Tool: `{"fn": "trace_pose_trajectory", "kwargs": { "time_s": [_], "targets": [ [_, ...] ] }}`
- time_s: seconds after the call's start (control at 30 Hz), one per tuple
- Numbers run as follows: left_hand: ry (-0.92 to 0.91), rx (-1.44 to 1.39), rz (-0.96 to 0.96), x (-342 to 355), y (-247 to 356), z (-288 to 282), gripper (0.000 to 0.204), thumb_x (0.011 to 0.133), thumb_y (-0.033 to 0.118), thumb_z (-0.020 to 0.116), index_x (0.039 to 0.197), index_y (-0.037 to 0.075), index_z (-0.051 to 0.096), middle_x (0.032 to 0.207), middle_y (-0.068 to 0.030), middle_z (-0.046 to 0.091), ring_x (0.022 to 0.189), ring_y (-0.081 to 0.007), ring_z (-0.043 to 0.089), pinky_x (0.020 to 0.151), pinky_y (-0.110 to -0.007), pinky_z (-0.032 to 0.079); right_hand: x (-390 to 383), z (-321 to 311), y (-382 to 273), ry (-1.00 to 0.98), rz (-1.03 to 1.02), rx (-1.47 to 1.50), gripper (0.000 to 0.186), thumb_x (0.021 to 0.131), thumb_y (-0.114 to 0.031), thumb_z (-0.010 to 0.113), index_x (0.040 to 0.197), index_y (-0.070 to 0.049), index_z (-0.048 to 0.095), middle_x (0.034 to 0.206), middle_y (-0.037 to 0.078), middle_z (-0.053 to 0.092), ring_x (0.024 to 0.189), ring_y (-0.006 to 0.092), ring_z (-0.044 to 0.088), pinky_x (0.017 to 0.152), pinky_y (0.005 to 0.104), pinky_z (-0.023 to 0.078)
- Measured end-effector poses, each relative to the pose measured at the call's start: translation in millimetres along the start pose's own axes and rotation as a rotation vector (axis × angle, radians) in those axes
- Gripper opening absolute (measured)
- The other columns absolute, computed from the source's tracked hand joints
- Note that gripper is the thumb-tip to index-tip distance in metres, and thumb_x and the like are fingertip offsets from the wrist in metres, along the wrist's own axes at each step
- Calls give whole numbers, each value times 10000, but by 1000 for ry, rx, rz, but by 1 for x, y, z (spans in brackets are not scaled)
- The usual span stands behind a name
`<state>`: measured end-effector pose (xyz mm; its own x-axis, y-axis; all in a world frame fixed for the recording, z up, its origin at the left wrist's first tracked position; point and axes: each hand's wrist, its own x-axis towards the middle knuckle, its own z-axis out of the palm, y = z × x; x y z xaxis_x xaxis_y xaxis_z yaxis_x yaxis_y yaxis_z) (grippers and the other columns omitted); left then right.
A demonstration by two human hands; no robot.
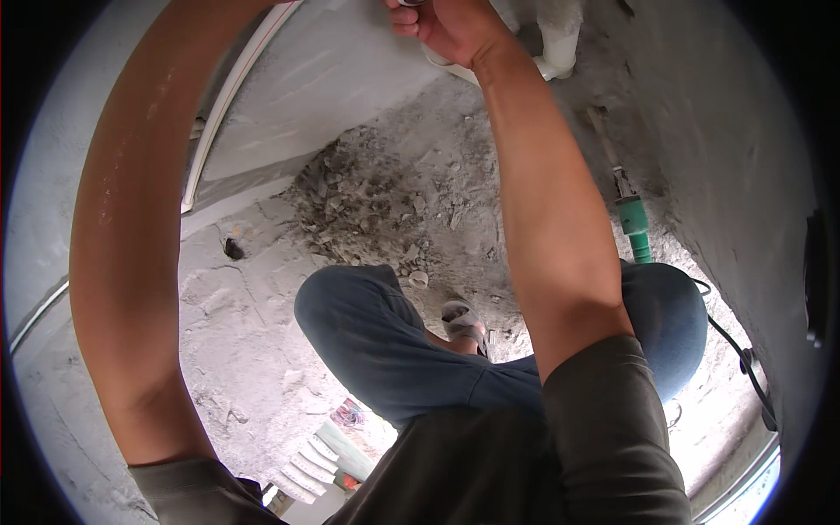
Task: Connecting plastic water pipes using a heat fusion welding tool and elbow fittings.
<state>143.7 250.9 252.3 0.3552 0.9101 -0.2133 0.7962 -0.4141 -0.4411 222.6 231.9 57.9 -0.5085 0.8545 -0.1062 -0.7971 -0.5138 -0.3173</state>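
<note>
My right hand is raised at the top centre, fingers curled round a small, shiny object that is cut off by the frame, so I cannot make out what it is. Behind that hand, white plastic pipes with an elbow run along the wall. My left forearm reaches up past the top edge, where the hand itself is out of sight. A white strip or pipe runs beside that forearm.
Rubble and dust lie around my bent knees and sandalled foot. At the right, a green-bodied power tool with a long bit rests by the wall, near a black cable. A dark hole shows in the left concrete.
</note>
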Motion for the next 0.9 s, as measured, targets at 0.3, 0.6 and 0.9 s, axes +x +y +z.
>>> {"fn": "trace_pose_trajectory", "kwargs": {
  "time_s": [0.3, 0.6, 0.9],
  "targets": [
    [1, -15, 5, 4, 1, -2, 342, 959, 309, 570, 920, -8, 695, 953, -240, 672, 922, -416, 640, 808, -481, 493, -5, -1, -10, -8, 15, -42, 254, 994, -315, 592, 980, -72, 520, 778, 34, 452, 576, 157, 496, 499, 296, 416],
    [-95, -19, -37, 5, 8, -14, 350, 960, 328, 569, 922, 7, 706, 920, -233, 680, 890, -413, 653, 774, -489, 500, -6, -2, -16, -67, 41, 13, 265, 1015, -343, 537, 1004, -80, 562, 761, 50, 560, 577, 164, 519, 562, 317, 454],
    [214, 80, -5, 1, -6, 42, 302, 926, 317, 601, 926, 44, 730, 930, -185, 714, 893, -375, 687, 776, -474, 532, -14, -19, -23, -63, 266, 259, 448, 1048, -325, 406, 1252, 65, 488, 1044, 223, 606, 873, 281, 602, 799, 379, 523]
  ]
}}
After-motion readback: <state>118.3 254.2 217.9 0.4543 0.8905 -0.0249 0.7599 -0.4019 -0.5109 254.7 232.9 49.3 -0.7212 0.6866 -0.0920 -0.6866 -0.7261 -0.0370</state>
